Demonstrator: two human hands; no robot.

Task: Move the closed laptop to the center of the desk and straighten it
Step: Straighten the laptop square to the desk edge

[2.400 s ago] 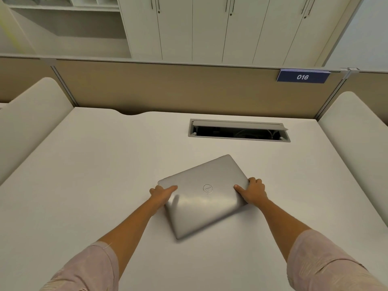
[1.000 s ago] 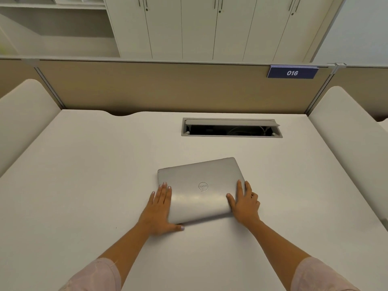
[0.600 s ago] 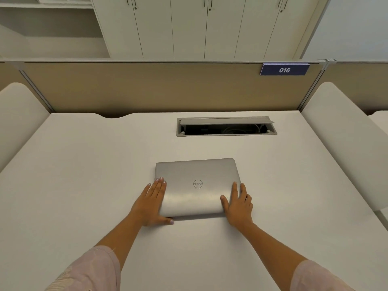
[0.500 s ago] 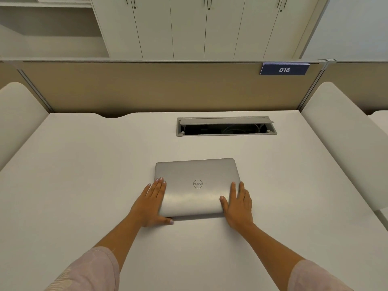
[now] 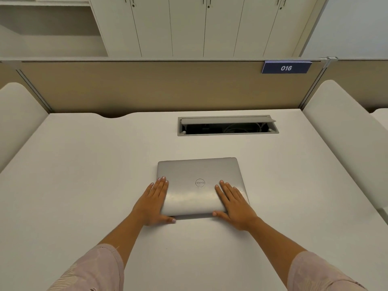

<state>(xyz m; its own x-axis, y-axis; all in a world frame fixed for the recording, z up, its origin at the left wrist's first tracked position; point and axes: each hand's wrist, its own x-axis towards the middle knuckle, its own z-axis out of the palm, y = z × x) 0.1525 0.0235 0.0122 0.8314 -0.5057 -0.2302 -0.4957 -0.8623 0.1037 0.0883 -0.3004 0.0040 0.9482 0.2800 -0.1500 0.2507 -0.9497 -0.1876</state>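
A closed silver laptop (image 5: pixel 199 177) with a round logo lies flat on the white desk (image 5: pixel 84 175), its edges square to the desk's sides. My left hand (image 5: pixel 153 203) lies flat against the laptop's left near corner, fingers straight and the thumb along the front edge. My right hand (image 5: pixel 234 203) rests flat on the lid over the right near corner, thumb at the front edge. Neither hand curls around the laptop.
An open cable hatch (image 5: pixel 227 126) with wires inside is set into the desk just behind the laptop. A tan partition (image 5: pixel 147 87) with a blue "016" sign (image 5: pixel 286 67) closes the back. Padded white side panels (image 5: pixel 344 131) flank the desk.
The laptop has turned from skewed to straight and now lies still. My right hand has slid from the laptop's right edge onto the lid. The left hand has hardly moved.
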